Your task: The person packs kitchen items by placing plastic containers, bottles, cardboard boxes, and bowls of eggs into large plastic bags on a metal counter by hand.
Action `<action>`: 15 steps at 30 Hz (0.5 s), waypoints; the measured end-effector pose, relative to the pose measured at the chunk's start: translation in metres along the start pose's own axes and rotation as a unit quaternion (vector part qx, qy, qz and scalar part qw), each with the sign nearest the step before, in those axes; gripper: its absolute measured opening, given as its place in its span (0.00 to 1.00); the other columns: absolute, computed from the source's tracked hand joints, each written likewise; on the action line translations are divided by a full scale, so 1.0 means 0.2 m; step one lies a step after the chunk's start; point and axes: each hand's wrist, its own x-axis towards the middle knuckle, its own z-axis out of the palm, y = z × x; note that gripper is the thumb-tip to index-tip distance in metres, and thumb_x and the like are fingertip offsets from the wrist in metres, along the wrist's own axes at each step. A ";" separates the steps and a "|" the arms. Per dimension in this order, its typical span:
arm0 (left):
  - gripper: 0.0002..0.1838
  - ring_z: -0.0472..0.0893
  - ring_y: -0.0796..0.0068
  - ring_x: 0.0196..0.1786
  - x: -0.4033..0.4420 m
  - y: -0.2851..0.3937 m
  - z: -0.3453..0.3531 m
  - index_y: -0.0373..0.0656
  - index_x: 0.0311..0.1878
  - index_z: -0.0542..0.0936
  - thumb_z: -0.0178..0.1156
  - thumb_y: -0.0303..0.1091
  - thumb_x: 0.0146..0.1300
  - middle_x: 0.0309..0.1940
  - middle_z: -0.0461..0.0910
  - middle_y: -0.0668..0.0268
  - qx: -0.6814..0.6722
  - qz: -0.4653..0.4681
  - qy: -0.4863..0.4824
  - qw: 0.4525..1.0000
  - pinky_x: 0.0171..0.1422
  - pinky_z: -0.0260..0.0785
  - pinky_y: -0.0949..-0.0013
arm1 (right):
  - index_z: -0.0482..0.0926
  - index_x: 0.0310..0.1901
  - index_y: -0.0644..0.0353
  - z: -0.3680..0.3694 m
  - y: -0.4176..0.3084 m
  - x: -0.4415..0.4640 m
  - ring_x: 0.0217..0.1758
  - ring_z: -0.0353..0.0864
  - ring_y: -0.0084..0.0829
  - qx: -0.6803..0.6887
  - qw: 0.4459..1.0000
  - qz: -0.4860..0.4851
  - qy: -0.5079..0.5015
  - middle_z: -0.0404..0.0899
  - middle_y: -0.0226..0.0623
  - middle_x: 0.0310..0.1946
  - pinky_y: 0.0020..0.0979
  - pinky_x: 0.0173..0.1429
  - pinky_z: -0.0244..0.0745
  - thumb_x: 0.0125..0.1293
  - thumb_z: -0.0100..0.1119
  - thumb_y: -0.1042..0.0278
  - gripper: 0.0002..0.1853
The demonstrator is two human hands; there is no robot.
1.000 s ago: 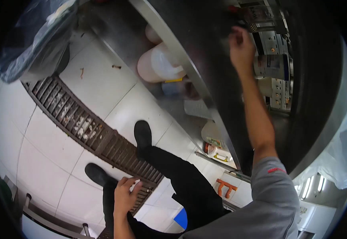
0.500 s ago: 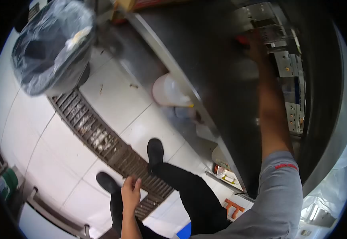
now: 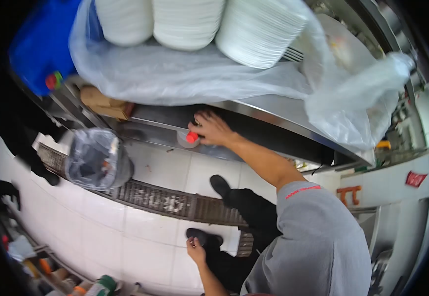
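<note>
My right hand (image 3: 212, 129) reaches to the shelf's front edge, its fingers closed around a bottle with a red cap (image 3: 191, 136). The bottle's clear round body shows partly below the fingers. Low over the floor, beside my black shoes, hangs my left hand (image 3: 196, 250) with its fingers curled in. Whether anything small is inside it is hidden. Above my right hand, a metal counter (image 3: 278, 109) bears stacks of white plates (image 3: 258, 32) in a clear plastic sheet (image 3: 185, 74).
A lined bin (image 3: 96, 160) stands on the left by the floor grate (image 3: 157, 198). Another person's dark-clad legs (image 3: 17, 133) are at the far left. A blue container (image 3: 44, 44) is at the upper left, and bottles (image 3: 101, 286) stand at the lower left.
My view has swung, bringing the plates and the other person's legs in. My right hand has come out from the depth of the shelf to its front edge with the red-capped bottle.
</note>
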 end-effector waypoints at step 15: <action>0.17 0.76 0.73 0.43 -0.74 3.18 -0.15 0.32 0.61 0.74 0.57 0.28 0.72 0.38 0.77 0.63 -0.059 0.542 -0.113 0.831 0.52 0.69 0.71 | 0.75 0.55 0.59 -2.28 -0.20 -1.19 0.43 0.84 0.42 0.427 0.762 0.324 0.363 0.84 0.42 0.42 0.35 0.52 0.78 0.41 0.74 0.65 0.34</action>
